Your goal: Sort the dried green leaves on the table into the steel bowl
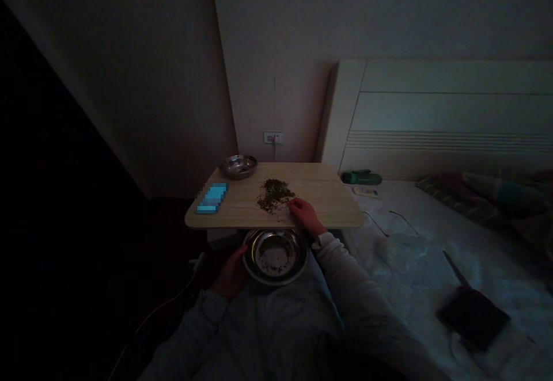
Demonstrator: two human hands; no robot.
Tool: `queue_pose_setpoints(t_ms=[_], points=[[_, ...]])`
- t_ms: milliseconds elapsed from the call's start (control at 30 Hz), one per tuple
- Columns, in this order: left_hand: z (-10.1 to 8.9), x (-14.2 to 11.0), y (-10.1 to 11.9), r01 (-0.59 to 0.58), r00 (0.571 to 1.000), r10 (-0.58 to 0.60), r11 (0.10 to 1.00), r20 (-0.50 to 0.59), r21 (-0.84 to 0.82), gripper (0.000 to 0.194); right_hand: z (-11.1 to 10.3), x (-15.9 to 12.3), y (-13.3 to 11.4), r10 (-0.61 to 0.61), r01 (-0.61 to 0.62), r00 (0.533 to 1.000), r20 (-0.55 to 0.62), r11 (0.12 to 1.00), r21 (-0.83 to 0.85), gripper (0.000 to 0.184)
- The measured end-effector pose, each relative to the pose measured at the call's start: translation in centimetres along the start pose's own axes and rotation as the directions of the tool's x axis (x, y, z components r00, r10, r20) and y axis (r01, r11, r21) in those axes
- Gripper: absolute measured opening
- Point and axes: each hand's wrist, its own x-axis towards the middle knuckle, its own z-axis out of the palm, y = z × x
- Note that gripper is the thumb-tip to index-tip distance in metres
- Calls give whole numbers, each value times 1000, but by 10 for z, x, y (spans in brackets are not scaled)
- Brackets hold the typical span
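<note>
My left hand [233, 271] grips the left rim of a shiny metal bowl [276, 280], which sits at my lap just below the table's front edge. Small dark bits lie scattered inside this bowl. A loose heap of small green, bean-like grains [274, 191] is spread on the wooden tabletop [328, 191]. At the heap's lower right, my right hand [303, 213] rests low over the wood with its fingers curled together. Whatever is between those fingertips is too small to make out.
A second metal bowl [239, 166] stands at the table's back left corner, with a lit phone [212, 198] in front of it. On the bed to the right lie a green bottle [362, 177], a pale device [366, 192] and a dark flat object [474, 316].
</note>
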Motion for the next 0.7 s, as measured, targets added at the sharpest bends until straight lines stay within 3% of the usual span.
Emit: queue_pose_setpoints(t_ms=[333, 533, 700], points=[[12, -10, 1, 16, 996, -14, 1000, -90, 27, 34, 0, 2, 4, -17, 17, 1000, 2, 1000, 11, 9], [11, -6, 2, 3, 997, -1, 1000, -73, 28, 33, 1, 2, 4, 26, -25, 1000, 12, 999, -25, 11], [12, -5, 3, -1, 999, 2, 1000, -53, 15, 39, -2, 3, 6, -25, 25, 1000, 15, 999, -44, 9]])
